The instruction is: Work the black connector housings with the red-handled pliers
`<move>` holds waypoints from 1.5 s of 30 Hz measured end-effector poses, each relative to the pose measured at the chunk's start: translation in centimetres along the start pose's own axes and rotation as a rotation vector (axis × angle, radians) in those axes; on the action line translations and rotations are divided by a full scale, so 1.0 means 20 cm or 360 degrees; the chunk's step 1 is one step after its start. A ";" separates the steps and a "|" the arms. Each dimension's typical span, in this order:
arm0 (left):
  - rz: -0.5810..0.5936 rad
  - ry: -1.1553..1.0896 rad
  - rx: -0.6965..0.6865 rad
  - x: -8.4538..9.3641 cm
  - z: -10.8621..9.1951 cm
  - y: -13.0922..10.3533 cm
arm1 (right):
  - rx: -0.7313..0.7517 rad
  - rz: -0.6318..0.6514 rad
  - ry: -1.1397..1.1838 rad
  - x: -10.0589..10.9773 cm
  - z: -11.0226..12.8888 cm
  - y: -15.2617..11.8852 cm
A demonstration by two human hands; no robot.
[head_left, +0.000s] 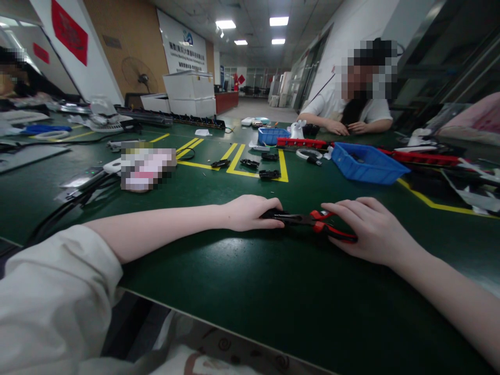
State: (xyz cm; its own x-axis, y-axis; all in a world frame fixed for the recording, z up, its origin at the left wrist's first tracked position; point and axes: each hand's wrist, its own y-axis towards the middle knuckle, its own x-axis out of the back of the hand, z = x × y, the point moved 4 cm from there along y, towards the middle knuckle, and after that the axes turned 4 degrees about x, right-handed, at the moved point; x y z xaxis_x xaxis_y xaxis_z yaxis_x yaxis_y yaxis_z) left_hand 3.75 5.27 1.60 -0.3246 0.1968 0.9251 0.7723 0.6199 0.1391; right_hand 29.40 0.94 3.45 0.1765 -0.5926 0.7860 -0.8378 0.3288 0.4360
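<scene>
Over the green table (250, 291), my left hand (253, 211) pinches a small black part (275, 214) between thumb and fingers. My right hand (367, 229) is wrapped round the handles of red-and-black pliers (332, 229). The jaws of the pliers point left and reach the black part beside my left fingertips. Whether the jaws grip it is too small to tell. Beyond my hands, several similar black parts (269, 174) lie in and beside a yellow tape outline (288, 172).
Blue bins (367, 169) and red strips (302, 142) stand toward the back right. A person (355, 112) sits across the table. A blurred pink-and-white object (146, 174) and black cables (74, 200) lie at the left, with a long black strip (183, 120) farther back.
</scene>
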 end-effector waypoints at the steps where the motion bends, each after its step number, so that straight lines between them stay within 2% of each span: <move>1: -0.0001 -0.0005 -0.0001 0.00 0.00 0.00 | 0.0020 0.0001 -0.0009 0.00 0.00 0.00; 17: 0.0005 -0.0125 0.0020 0.00 0.00 0.00 | 0.0008 0.0047 0.0140 -0.02 -0.01 -0.01; 21: 0.0008 -0.0165 0.0012 0.01 -0.01 0.00 | -0.0042 0.0149 0.0156 -0.04 -0.02 -0.03; 27: -0.0007 -0.0166 0.0010 0.02 -0.02 -0.01 | 0.0002 0.0050 0.0171 -0.06 -0.03 -0.04; 31: -0.0059 -0.0133 -0.0054 0.02 -0.02 -0.01 | -0.0024 0.0089 0.0190 -0.06 -0.04 -0.04; 45: -0.0118 -0.0059 -0.0087 0.00 0.00 -0.01 | 0.0027 -0.0044 -0.0010 0.00 -0.02 0.00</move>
State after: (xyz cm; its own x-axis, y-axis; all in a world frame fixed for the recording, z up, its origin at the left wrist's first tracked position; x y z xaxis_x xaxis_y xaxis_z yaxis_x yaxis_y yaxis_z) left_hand 3.62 5.27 1.58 -0.4009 0.1806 0.8982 0.7738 0.5916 0.2264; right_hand 29.58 1.32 3.58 0.1967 -0.6057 0.7710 -0.8414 0.2995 0.4499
